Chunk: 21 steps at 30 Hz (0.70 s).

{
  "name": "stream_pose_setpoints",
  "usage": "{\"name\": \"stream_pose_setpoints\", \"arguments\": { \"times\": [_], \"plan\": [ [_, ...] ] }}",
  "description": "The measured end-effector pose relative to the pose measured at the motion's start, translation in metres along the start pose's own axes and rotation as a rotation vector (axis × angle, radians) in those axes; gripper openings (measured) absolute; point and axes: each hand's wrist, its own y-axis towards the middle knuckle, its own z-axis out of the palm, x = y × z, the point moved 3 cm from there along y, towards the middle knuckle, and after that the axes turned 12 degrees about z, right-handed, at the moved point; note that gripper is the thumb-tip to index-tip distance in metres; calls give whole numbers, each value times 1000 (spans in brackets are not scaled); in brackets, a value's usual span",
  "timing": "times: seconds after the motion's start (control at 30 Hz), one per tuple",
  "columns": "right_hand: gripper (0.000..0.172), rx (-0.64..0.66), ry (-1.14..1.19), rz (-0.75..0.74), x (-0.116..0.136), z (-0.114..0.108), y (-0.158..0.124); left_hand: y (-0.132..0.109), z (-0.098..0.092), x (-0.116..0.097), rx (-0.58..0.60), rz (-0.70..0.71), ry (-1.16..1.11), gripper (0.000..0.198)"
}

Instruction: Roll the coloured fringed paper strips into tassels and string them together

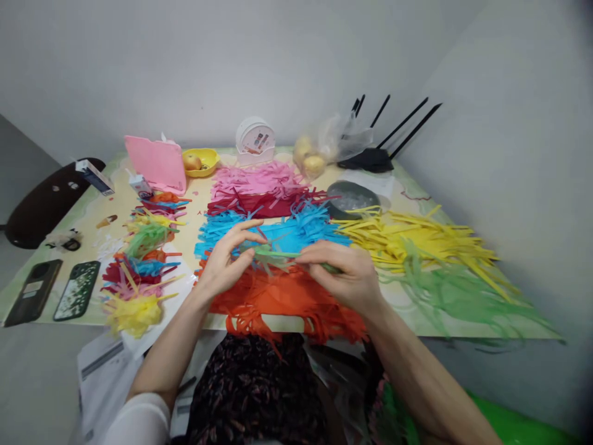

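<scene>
My right hand (pixel 345 272) is closed, its thumb and fingers pinching a light green strip (pixel 280 254) that looks like crepe paper or thin fabric. From that pinch the strip runs left towards my left hand (pixel 229 262), whose thumb and fingers are spread apart; contact with its thumb is unclear. Blurred green bits hang around the strip. Below both hands lie fringed orange strips (pixel 282 293), with fringed blue strips (pixel 278 235) just behind them. A pile of yellow strips (pixel 417 238) and loose green strips (pixel 467 296) lie to the right.
Dark red (pixel 259 205) and pink strips (pixel 259 179) lie farther back. A multicoloured fringe garland (pixel 143 259) and two phones (pixel 76 290) are at left. Behind stand a pink tablet case (pixel 157 162), a yellow bowl (pixel 209 162), a dark bowl (pixel 352 201) and a black router (pixel 368 159).
</scene>
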Motion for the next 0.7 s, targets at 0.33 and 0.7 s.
{"name": "stream_pose_setpoints", "arguments": {
  "times": [0.33,0.7],
  "plan": [
    [28,281,-84,-22,-1,-12,2,17,11,-5,302,139,362,10],
    [34,487,639,694,-37,37,8,-8,15,-2,37,764,938,24]
  ]
}}
